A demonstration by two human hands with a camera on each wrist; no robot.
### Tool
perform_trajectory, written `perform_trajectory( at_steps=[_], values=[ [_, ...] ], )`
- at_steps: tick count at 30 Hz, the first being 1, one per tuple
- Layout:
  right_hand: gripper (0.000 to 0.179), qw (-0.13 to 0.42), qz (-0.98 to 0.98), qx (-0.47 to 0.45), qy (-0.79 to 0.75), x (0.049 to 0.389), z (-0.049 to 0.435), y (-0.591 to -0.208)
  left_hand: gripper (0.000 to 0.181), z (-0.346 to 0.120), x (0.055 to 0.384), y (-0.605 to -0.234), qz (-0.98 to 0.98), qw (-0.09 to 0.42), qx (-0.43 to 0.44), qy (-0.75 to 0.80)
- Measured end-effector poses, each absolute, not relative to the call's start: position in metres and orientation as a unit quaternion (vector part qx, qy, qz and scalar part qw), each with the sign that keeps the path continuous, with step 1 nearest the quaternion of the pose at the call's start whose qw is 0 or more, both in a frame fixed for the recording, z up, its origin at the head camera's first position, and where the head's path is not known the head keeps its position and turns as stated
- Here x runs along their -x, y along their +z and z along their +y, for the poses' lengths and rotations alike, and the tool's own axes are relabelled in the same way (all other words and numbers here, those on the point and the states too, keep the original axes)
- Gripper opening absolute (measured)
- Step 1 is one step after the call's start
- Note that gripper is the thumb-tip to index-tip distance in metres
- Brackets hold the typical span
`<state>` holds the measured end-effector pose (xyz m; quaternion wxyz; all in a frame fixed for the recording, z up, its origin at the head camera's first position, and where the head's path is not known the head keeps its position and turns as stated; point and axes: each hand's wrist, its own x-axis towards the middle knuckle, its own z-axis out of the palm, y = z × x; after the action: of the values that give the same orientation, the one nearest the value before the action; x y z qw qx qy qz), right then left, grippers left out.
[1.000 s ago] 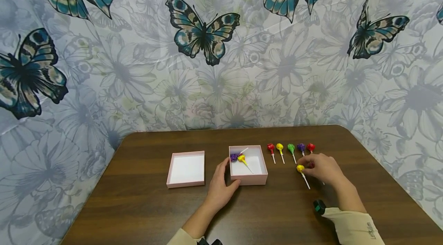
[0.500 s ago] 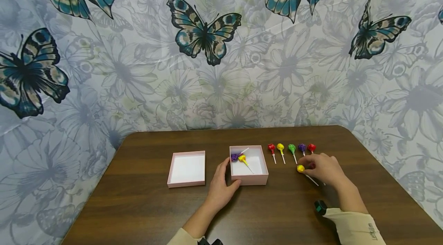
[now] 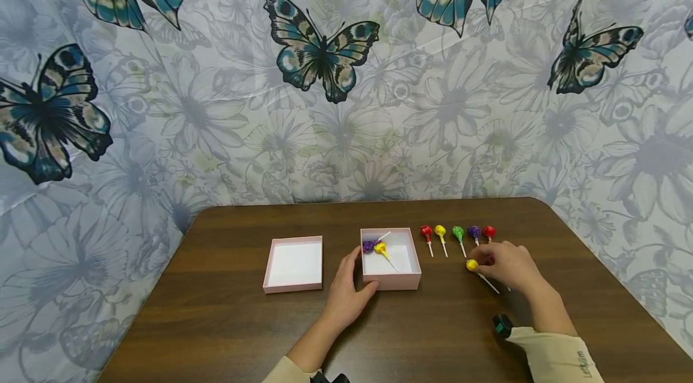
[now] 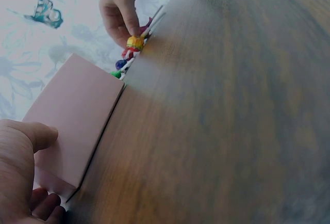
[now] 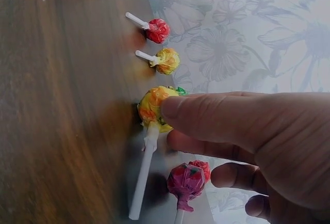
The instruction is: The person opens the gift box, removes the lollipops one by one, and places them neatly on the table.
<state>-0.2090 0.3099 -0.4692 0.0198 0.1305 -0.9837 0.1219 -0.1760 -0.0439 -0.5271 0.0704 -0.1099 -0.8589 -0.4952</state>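
My right hand (image 3: pixel 509 264) pinches a yellow lollipop (image 5: pixel 154 108) by its wrapped head between thumb and fingers, its white stick pointing toward the near right in the head view. A dark red lollipop (image 5: pixel 186 181) lies beside the curled lower fingers, mostly covered by the hand in the head view. My left hand (image 3: pixel 346 296) grips the near left corner of a pink box (image 3: pixel 397 282), thumb on its front wall and fingers along its left side. Inside the box lie a purple lollipop (image 3: pixel 369 246) and a yellow-headed one (image 3: pixel 381 248).
Right of the box runs a row of lollipops: red (image 3: pixel 426 231), yellow (image 3: pixel 440 231), green (image 3: pixel 458 232), purple (image 3: pixel 474 231) and another red one (image 3: pixel 489 231). A shallow pink lid (image 3: pixel 293 288), white inside, lies left of the box on the brown table (image 3: pixel 216 323). Butterfly-patterned cloth hangs behind.
The stick of the yellow lollipop in my right hand has swung to the right, from pointing nearly straight toward me to a slant. My left hand and the box stay in place.
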Motion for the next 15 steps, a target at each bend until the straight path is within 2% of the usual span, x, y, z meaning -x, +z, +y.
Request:
perform_trajectory(
  at_steps=[8, 15],
  values=[
    [0.015, 0.046, -0.985, -0.129, 0.105, 0.2082, 0.313, -0.4699, 0.079, -0.0435, 0.1755, -0.5261, -0.858, 0.056, 0.106, -0.5],
    [0.024, 0.085, -0.982, -0.125, 0.109, 0.2081, 0.3106, -0.4645, 0.079, -0.0432, 0.176, -0.5271, -0.857, 0.055, 0.104, -0.501]
  ],
)
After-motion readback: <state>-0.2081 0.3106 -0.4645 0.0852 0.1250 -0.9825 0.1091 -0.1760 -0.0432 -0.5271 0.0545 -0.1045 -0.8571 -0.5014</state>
